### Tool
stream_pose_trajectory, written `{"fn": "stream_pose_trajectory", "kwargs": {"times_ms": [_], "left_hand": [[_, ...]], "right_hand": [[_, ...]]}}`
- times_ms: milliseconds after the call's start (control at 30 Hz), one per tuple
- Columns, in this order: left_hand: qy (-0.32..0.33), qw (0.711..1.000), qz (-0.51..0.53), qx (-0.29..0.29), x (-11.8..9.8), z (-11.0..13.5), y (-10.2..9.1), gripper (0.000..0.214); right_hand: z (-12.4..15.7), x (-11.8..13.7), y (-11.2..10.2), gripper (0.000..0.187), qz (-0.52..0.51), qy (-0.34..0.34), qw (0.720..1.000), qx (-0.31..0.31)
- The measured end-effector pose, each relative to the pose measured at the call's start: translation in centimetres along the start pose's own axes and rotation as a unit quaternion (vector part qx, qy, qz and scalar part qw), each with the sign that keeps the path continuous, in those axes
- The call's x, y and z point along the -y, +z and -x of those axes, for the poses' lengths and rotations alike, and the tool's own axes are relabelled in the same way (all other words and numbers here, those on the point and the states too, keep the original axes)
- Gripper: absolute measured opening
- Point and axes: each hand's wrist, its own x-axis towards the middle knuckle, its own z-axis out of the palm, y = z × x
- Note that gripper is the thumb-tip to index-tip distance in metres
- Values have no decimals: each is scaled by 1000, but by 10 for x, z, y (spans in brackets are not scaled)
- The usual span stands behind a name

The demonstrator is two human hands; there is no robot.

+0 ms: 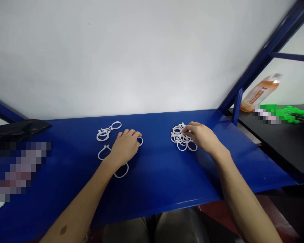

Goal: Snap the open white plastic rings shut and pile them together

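My left hand [126, 145] is palm down over the blue table, its fingers curled together on a white plastic ring [142, 141] that sticks out past the fingertips. Around this hand lie several loose white rings, among them an open-ended one [99, 154] to its left and another [121, 176] partly under the wrist. A small cluster of rings [102, 135] sits farther back. To the right, my right hand [198, 134] pinches a white ring at the edge of a heap of rings [181, 149]; its fingertips partly hide the contact.
The blue table [154, 182] meets a pale wall behind. At left are a black plastic bag [22, 127] and a blurred-out item [25, 168]. Blue frame bars [253, 72] rise at right, beyond which a black surface holds an orange-drink bottle [262, 92] and green pieces [291, 114].
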Motion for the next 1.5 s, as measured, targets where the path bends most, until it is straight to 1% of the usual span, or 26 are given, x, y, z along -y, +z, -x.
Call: {"fn": "stream_pose_trajectory", "kwargs": {"times_ms": [200, 300, 367, 500, 567, 633, 700, 767, 833, 900, 933, 967, 1033, 1067, 1100, 1200, 1300, 1400, 1500], "left_hand": [[-11, 1000, 22, -2, 2, -3, 2, 28], [-17, 999, 24, -14, 3, -5, 3, 24], [-18, 999, 30, -39, 3, -6, 3, 21], [-12, 991, 64, -115, -1, -6, -1, 15], [9, 984, 105, -146, -5, -5, -5, 13], [39, 973, 163, -161, -11, -4, -9, 12], [60, 959, 228, -157, -18, -2, -11, 11], [63, 947, 287, -131, -25, 1, -13, 12], [52, 937, 333, -92, -30, 2, -13, 14], [37, 930, 359, -65, -33, 4, -11, 17], [38, 930, 361, -57, -34, 4, -10, 22], [44, 933, 354, -50, -35, 5, -8, 31], [67, 946, 316, -35, -36, 6, -3, 51], [82, 953, 292, -25, -37, 6, -1, 56], [94, 958, 270, -15, -37, 6, 1, 57], [113, 965, 236, -7, -39, 6, 2, 40], [113, 973, 199, -13, -34, 4, 1, 29], [118, 983, 137, -16, -28, 4, 2, 29], [142, 981, 124, -32, -26, 4, 3, 37]], "right_hand": [[-2, 0, 4, 17, -4, -13, 1000, 11], [-2, 3, 5, 19, 10, -15, 1000, -3], [-2, 5, 6, 20, 24, -19, 999, -29], [-3, 17, 12, 21, 15, -37, 995, -88], [-3, 28, 17, 22, -23, -59, 992, -105], [-1, 41, 23, 24, -84, -90, 987, -106], [0, 55, 30, 27, -153, -119, 977, -93], [2, 65, 37, 27, -213, -135, 965, -69], [3, 72, 42, 20, -260, -131, 955, -52], [4, 74, 44, 14, -293, -118, 947, -51], [4, 74, 45, 13, -303, -112, 945, -57], [3, 73, 44, 12, -309, -108, 943, -65], [3, 70, 43, 12, -307, -108, 942, -81], [3, 68, 42, 12, -302, -113, 943, -87], [2, 67, 41, 12, -293, -121, 944, -90], [1, 62, 40, 15, -261, -151, 949, -89], [1, 59, 42, 17, -235, -153, 955, -96], [1, 58, 43, 16, -222, -129, 961, -103], [1, 59, 43, 13, -222, -101, 964, -105]]}}
